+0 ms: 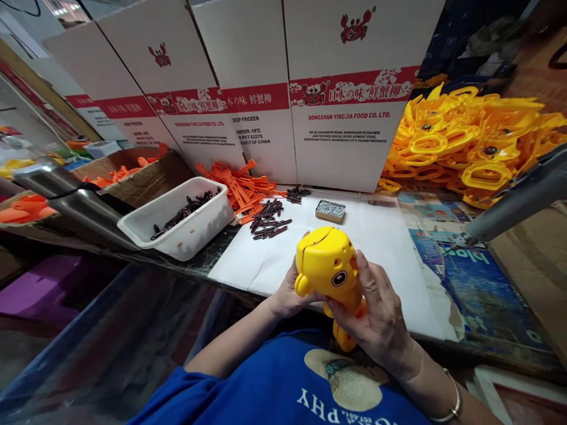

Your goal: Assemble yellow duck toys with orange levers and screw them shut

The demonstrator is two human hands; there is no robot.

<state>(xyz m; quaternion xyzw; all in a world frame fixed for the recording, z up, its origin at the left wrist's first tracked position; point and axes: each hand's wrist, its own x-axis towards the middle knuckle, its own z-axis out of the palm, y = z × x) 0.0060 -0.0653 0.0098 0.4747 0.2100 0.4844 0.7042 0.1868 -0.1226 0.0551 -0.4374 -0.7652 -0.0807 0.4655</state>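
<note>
Between my two hands is a yellow plastic toy duck [325,260] with a printed eye, held close to my chest at the table's edge. A seam gap runs across the top of its head. My left hand [290,292] grips it from the left side, its fingers mostly behind the toy. My right hand [378,307] wraps the other side, with fingers by the beak and the thumb below the eye. Beyond the toy, a small tin of tiny metal pieces [330,211] sits on the white board [283,260]. Several dark, thin parts [268,221] lie to its left.
A white tub [190,236] of dark parts stands left, beside orange plastic pieces [241,186]. A heap of yellow plastic parts [469,139] is at the right, near a grey powered-tool-like bar [522,195]. White cartons [345,141] wall off the back. A purple stool [44,289] is at lower left.
</note>
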